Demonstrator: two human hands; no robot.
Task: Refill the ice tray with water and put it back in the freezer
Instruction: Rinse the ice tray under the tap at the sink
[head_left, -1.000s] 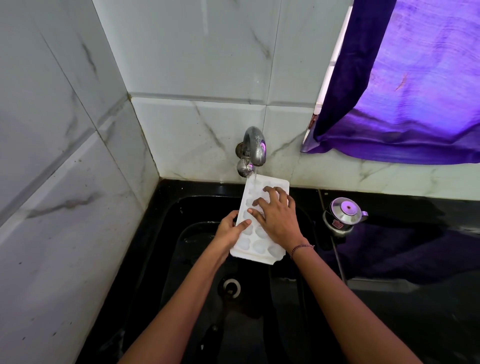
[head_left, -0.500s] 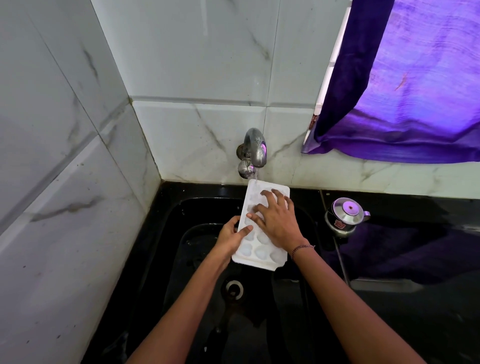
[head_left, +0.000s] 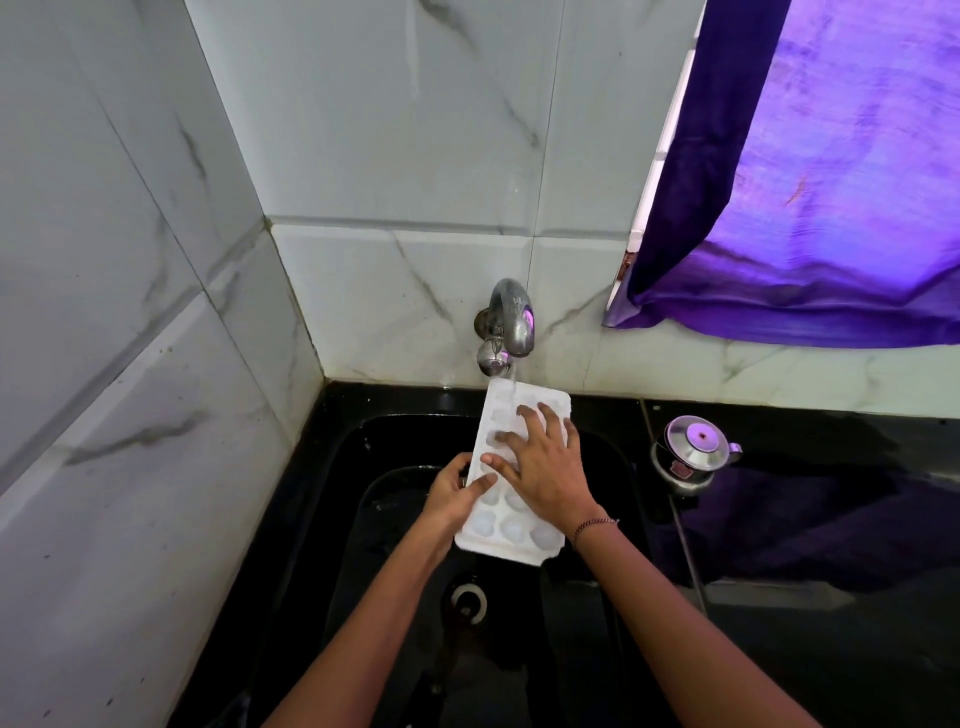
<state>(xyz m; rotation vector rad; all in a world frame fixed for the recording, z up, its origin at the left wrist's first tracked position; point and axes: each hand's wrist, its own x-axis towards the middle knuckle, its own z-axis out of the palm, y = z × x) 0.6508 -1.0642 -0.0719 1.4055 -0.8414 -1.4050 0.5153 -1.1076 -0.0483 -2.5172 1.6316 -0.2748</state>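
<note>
A white ice tray (head_left: 511, 530) with rounded cells is held over the black sink (head_left: 602, 467), its far end under the steel tap (head_left: 511, 319). A thin stream of water falls from the tap onto the tray's far edge. My left hand (head_left: 452, 491) grips the tray's left edge, thumb on top. My right hand (head_left: 543, 467) lies flat on the tray's upper face with fingers spread over the cells.
A steel kettle (head_left: 691, 452) stands on the black counter to the right of the sink. A purple curtain (head_left: 810, 171) hangs at upper right. Marble-tiled walls close the left and back. The drain (head_left: 467, 600) lies below the tray.
The tray and both hands stay under the tap with only a slight shift. My right fingers slid a little across the cells.
</note>
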